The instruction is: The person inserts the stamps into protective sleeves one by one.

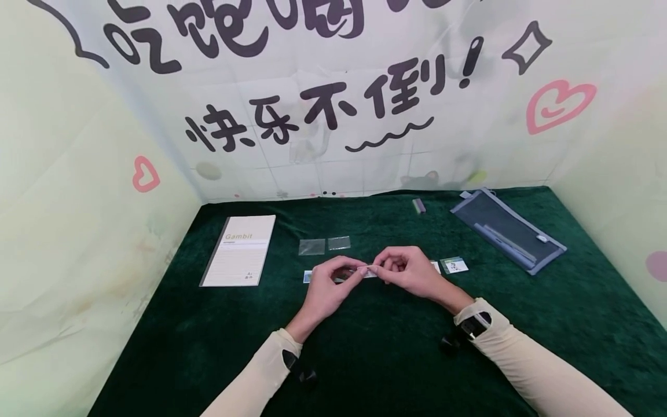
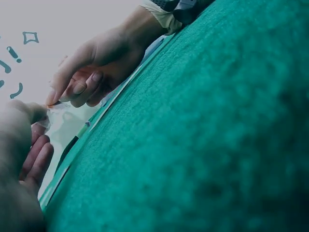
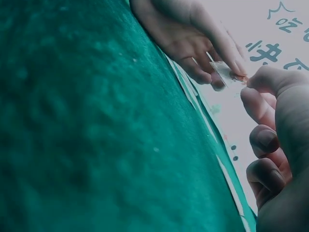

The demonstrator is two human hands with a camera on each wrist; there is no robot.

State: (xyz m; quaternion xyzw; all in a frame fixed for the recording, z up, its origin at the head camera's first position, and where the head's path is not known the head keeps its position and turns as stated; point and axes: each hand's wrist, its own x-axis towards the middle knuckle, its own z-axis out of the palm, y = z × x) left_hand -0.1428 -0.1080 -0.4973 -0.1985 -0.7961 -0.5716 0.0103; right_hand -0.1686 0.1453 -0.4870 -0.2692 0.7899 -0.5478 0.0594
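Both hands meet over the middle of the table. Between them is a small clear plastic sleeve (image 3: 224, 73), thin and flat in the right wrist view. My left hand (image 1: 330, 281) pinches it between thumb and index finger. The right hand (image 1: 409, 272) pinches its other edge with thumb and forefinger, the remaining fingers curled in. Fingertips of the two hands almost touch. Beside the left hand a small picture card (image 1: 307, 277) shows, partly hidden by that hand. Close to the right hand lies a small printed card (image 1: 454, 264), and another is partly covered by the hand.
Two clear plastic sleeves (image 1: 311, 247) lie behind the hands. A notebook (image 1: 239, 255) is at the left, a blue mesh zip pouch (image 1: 508, 231) with slim items inside at the right. Near the back sits a small striped block (image 1: 419, 206). Dark green cloth (image 1: 208, 347) covers the table.
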